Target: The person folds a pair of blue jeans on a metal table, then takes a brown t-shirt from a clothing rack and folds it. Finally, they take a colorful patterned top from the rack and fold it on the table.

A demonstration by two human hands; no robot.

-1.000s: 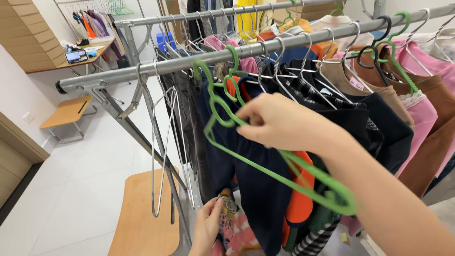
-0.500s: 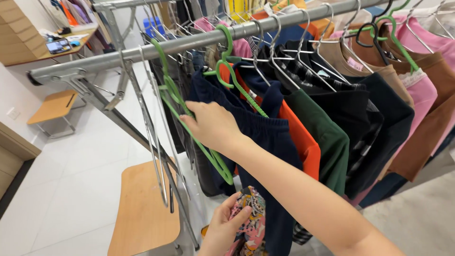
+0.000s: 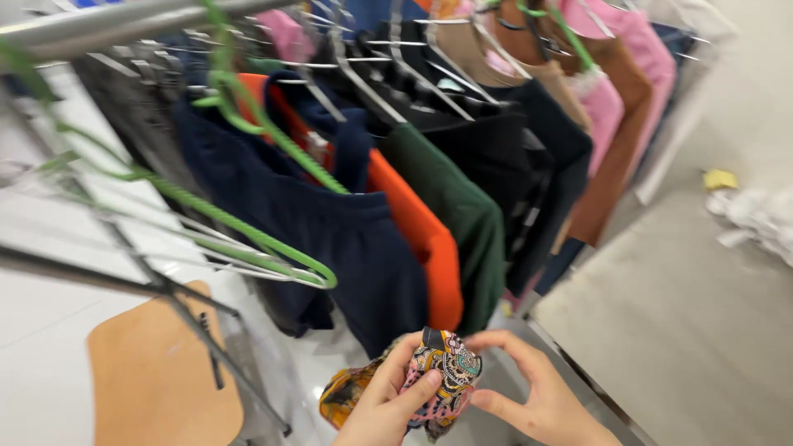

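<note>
Head view, looking down past the rack: the patterned cloth, a bunched piece in orange, black, pink and teal, sits low in the frame below the hanging clothes, gripped between both hands. The left hand is closed around its underside, thumb pressed on top; the right hand pinches its upper edge with the fingertips, the other fingers loosely curled.

Half a second ago the right hand was up at the rail, gripping a green hanger, while the left alone held the cloth. Now the right hand has come down and joined the left on the cloth, and the empty green hanger hangs free from the rail at the left end, tilted down toward the wooden stool. Judging by that, the work has turned from the hanger to handling the cloth itself with two hands.

Counted: one patterned cloth, two hands. At least three green hangers show, though motion blur makes the number unsure. Hanging on the rail, from the left, are a navy top, an orange one, a dark green one, several black ones, a brown one and two pink ones further off. One stool stands below the rack's left end. A small heap of white scraps lies on the floor at the right edge.
</note>
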